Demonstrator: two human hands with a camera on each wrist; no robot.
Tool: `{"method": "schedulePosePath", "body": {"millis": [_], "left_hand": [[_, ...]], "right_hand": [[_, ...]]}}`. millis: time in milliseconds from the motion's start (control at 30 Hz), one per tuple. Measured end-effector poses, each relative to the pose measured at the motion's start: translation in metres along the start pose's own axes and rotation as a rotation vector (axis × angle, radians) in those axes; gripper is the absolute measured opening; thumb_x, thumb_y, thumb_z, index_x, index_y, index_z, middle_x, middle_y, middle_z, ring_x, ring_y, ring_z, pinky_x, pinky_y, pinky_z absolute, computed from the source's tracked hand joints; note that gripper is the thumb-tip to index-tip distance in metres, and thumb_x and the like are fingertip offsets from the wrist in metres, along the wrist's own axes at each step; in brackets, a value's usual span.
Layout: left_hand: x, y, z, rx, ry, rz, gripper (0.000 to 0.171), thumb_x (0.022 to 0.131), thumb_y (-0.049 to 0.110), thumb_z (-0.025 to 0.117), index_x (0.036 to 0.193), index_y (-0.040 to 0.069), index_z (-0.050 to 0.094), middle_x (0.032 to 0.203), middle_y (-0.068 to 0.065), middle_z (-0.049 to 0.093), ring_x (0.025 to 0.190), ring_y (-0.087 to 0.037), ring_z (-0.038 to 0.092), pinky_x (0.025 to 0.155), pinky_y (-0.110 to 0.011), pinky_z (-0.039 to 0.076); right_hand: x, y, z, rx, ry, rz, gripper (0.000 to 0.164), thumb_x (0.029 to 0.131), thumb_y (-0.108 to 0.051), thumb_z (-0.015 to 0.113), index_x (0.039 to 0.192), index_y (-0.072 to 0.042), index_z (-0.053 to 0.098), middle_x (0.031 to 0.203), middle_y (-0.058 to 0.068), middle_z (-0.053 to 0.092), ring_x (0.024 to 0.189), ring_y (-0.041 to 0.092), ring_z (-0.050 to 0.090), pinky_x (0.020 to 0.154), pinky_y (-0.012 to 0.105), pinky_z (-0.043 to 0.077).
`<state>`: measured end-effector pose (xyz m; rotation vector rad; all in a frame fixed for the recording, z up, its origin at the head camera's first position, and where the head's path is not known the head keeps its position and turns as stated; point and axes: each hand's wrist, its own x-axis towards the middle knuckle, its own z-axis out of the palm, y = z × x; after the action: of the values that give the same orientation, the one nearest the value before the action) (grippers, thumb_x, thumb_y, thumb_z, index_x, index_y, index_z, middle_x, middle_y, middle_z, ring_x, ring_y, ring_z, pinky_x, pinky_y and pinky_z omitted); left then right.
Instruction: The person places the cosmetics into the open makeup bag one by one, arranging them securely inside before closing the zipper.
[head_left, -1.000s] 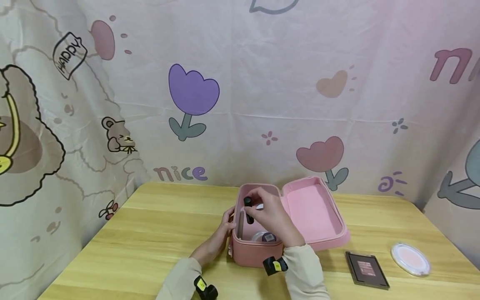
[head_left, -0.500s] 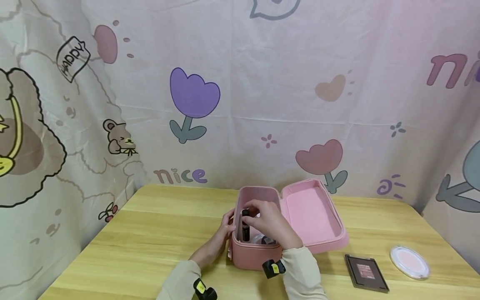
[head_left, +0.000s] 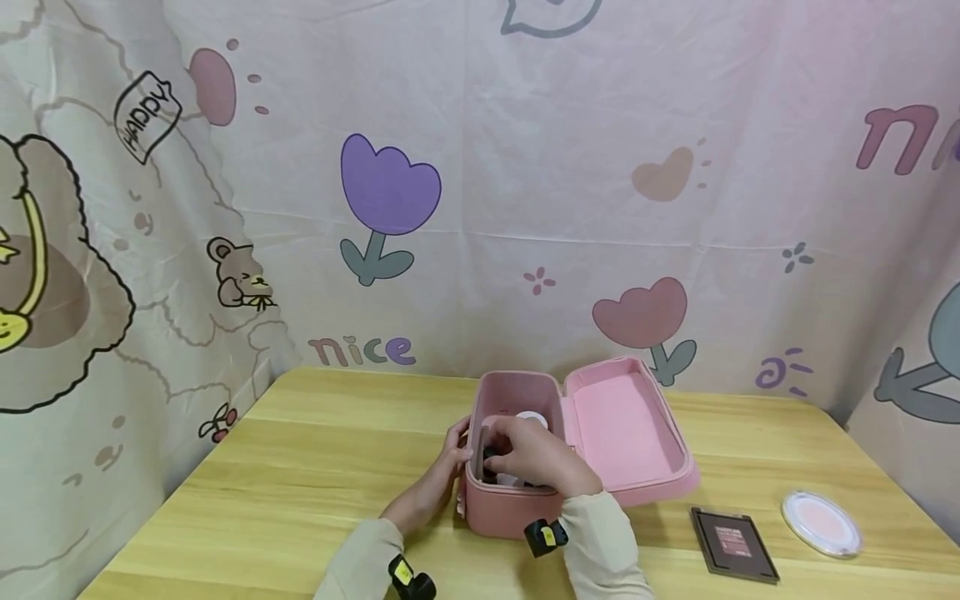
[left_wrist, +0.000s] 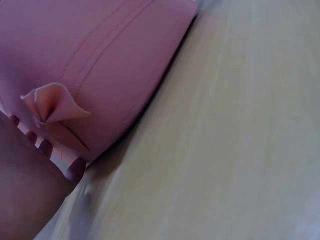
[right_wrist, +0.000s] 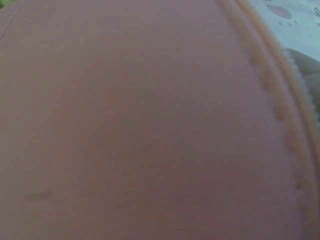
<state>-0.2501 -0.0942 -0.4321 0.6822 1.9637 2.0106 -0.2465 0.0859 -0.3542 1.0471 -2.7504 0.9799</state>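
A pink cosmetic case [head_left: 517, 514] stands on the table with its lid [head_left: 630, 429] swung open to the right. My left hand [head_left: 442, 468] rests against the case's left side, its thumb near the rim; in the left wrist view its fingers lie beside a small pink bow [left_wrist: 55, 107]. Inside the case, my right hand [head_left: 536, 454] pinches a black cosmetic tube [head_left: 490, 467], mostly hidden by the fingers. A brown, stick-like item [head_left: 481, 450] stands along the left inner wall. Behind the right hand shows a round white item [head_left: 532, 418]. The right wrist view shows only the case's pink outer wall [right_wrist: 150, 120].
To the right of the case lie a dark, flat square palette [head_left: 733, 543] and a round, clear-rimmed pink compact [head_left: 822, 522]. A patterned cloth [head_left: 465, 167] hangs behind the wooden table [head_left: 300, 467].
My right hand has lowered the black tube deeper into the case, towards its near left corner. The left hand stays at the case's side.
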Motion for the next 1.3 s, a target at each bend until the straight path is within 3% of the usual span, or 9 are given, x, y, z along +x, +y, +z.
{"method": "schedulePosePath", "body": {"millis": [167, 300, 600, 933, 1133, 1300], "left_hand": [[0.000, -0.001, 0.000, 0.001, -0.002, -0.002, 0.072, 0.091, 0.027, 0.032, 0.152, 0.006, -0.001, 0.157, -0.019, -0.004, 0.141, -0.038, 0.003, 0.110, -0.058, -0.001], [-0.001, -0.001, 0.000, 0.000, 0.000, -0.005, 0.073, 0.091, 0.028, 0.033, 0.153, 0.007, -0.001, 0.158, -0.019, -0.004, 0.142, -0.038, 0.001, 0.110, -0.060, -0.001], [0.002, -0.002, -0.001, -0.005, 0.002, 0.004, 0.074, 0.090, 0.027, 0.033, 0.152, 0.006, -0.002, 0.158, -0.019, -0.007, 0.142, -0.038, -0.001, 0.110, -0.059, -0.001], [0.000, -0.001, -0.001, -0.005, -0.005, 0.000, 0.076, 0.090, 0.027, 0.033, 0.153, 0.006, -0.003, 0.158, -0.020, -0.006, 0.142, -0.037, -0.003, 0.110, -0.060, -0.003], [0.001, -0.002, -0.001, -0.003, -0.001, 0.006, 0.075, 0.090, 0.027, 0.033, 0.153, 0.006, -0.002, 0.158, -0.020, -0.005, 0.142, -0.037, -0.002, 0.110, -0.058, -0.003], [0.001, -0.003, -0.001, 0.003, 0.009, 0.008, 0.075, 0.090, 0.027, 0.034, 0.152, 0.004, -0.001, 0.158, -0.020, -0.006, 0.142, -0.039, -0.004, 0.109, -0.060, -0.004]], "right_hand": [[-0.001, 0.001, 0.000, -0.001, 0.001, 0.022, 0.009, 0.082, 0.000, 0.070, 0.088, -0.003, 0.065, 0.076, -0.003, 0.062, 0.070, 0.009, 0.057, 0.064, 0.025, 0.048], [-0.002, 0.001, -0.004, -0.007, 0.041, 0.051, 0.019, 0.082, -0.001, 0.070, 0.100, 0.004, 0.066, 0.086, 0.007, 0.068, 0.079, 0.020, 0.065, 0.069, 0.031, 0.053], [-0.003, 0.001, -0.010, 0.001, 0.115, 0.076, 0.029, 0.083, -0.003, 0.069, 0.110, 0.006, 0.063, 0.100, 0.018, 0.068, 0.090, 0.030, 0.066, 0.078, 0.041, 0.054], [-0.004, 0.000, -0.013, -0.012, 0.259, 0.140, 0.043, 0.091, -0.018, 0.067, 0.127, 0.003, 0.059, 0.126, 0.017, 0.060, 0.116, 0.032, 0.057, 0.096, 0.047, 0.045], [-0.010, -0.006, -0.027, 0.030, 0.367, 0.166, 0.047, 0.094, -0.026, 0.062, 0.134, -0.002, 0.055, 0.138, 0.016, 0.052, 0.127, 0.032, 0.048, 0.103, 0.048, 0.038], [-0.020, -0.009, -0.040, 0.057, 0.404, 0.195, 0.049, 0.096, -0.031, 0.059, 0.139, -0.007, 0.052, 0.144, 0.014, 0.046, 0.134, 0.031, 0.040, 0.107, 0.050, 0.031]]}}
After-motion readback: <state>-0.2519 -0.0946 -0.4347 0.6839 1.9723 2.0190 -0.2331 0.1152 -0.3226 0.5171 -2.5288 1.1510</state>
